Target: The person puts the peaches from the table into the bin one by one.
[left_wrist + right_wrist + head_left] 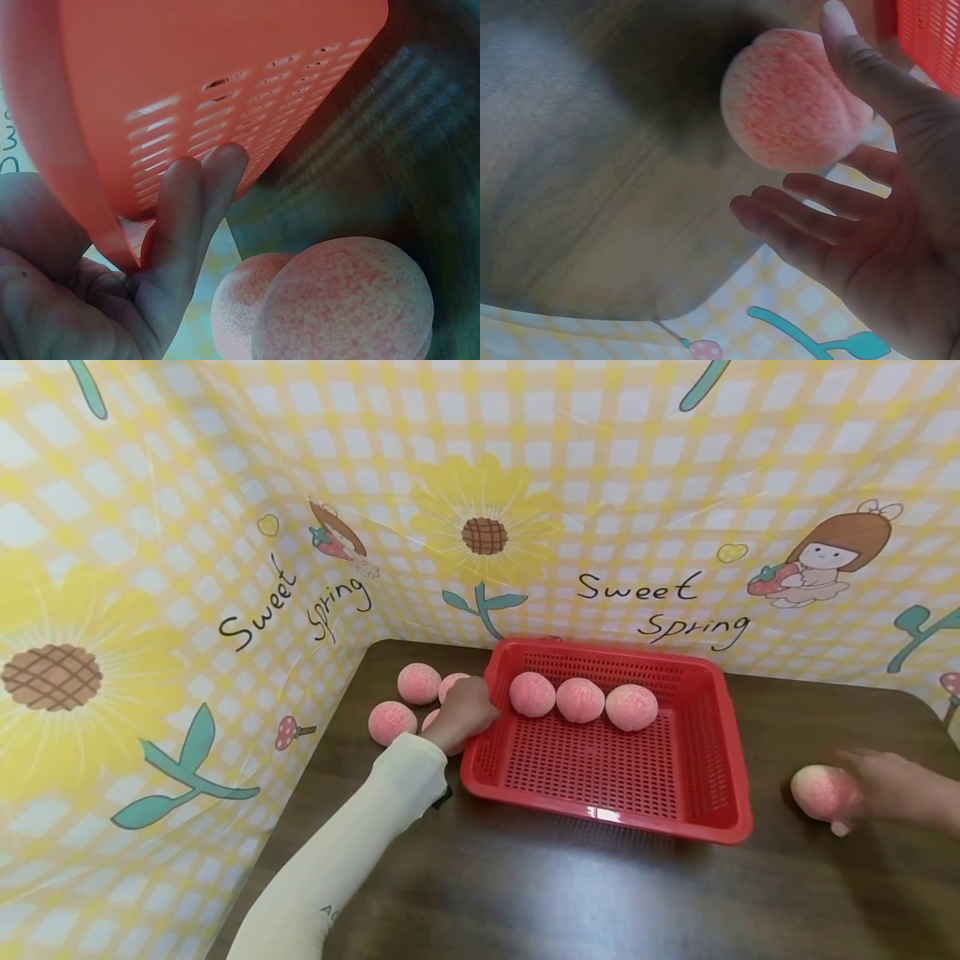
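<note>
My left hand (463, 713) grips the left rim of a red plastic basket (577, 816). In the left wrist view, two fingers (180, 217) lie against the basket's perforated outer wall, with the thumb on the rim's other side. Three pink toy peaches (581, 701) sit in a row along the basket's back. Off to the right, a single peach (819, 792) is on the table beside my right hand (894, 785), which is blurred in the head view. The right wrist view shows that hand's thumb over the peach's edge and its fingers spread loosely; firm contact is unclear.
Several more peaches (392, 722) lie left of the basket, partly hidden behind my left hand. The dark wooden table (465, 893) backs onto a yellow checked cloth (600, 527) with flowers and lettering, which also hangs along the left side.
</note>
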Demonstrator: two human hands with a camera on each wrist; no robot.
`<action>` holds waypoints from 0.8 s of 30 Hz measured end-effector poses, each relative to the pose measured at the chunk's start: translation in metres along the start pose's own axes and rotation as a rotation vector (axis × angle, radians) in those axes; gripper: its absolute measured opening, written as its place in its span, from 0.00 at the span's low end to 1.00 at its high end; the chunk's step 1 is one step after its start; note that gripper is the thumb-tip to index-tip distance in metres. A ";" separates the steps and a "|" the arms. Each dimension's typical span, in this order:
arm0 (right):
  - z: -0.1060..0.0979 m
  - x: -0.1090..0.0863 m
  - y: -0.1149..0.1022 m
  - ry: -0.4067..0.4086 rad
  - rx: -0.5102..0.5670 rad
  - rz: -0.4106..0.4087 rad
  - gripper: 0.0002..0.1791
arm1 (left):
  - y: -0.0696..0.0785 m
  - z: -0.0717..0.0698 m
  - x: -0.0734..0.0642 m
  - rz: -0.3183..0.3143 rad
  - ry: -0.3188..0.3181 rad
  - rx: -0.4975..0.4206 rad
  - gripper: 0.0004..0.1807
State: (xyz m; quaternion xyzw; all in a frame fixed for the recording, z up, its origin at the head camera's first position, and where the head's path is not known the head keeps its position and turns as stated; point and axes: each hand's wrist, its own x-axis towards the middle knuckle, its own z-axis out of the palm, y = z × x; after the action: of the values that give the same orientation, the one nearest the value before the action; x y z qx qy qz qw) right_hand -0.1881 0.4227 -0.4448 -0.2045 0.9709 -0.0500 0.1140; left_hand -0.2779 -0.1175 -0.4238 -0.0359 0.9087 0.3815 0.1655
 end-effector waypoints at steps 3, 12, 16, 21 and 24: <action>0.005 -0.001 0.001 0.043 -0.004 -0.029 0.49 | 0.000 0.000 0.000 -0.005 -0.001 -0.002 0.09; 0.013 0.004 -0.001 0.063 -0.001 -0.009 0.43 | 0.000 -0.001 0.000 0.024 0.008 0.037 0.07; 0.011 0.005 -0.002 0.040 0.040 -0.025 0.42 | -0.001 -0.002 0.000 0.026 0.011 0.029 0.07; 0.008 0.007 -0.003 0.008 0.061 -0.025 0.40 | -0.002 -0.002 0.000 0.030 0.013 0.013 0.07; 0.007 0.008 -0.004 -0.003 0.045 -0.007 0.39 | -0.002 -0.001 0.000 0.028 0.002 -0.013 0.07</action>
State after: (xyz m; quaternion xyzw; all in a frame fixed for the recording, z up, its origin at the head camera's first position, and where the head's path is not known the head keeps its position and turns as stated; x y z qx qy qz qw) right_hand -0.1918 0.4156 -0.4527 -0.2056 0.9686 -0.0717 0.1200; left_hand -0.2775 -0.1198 -0.4246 -0.0245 0.9069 0.3895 0.1591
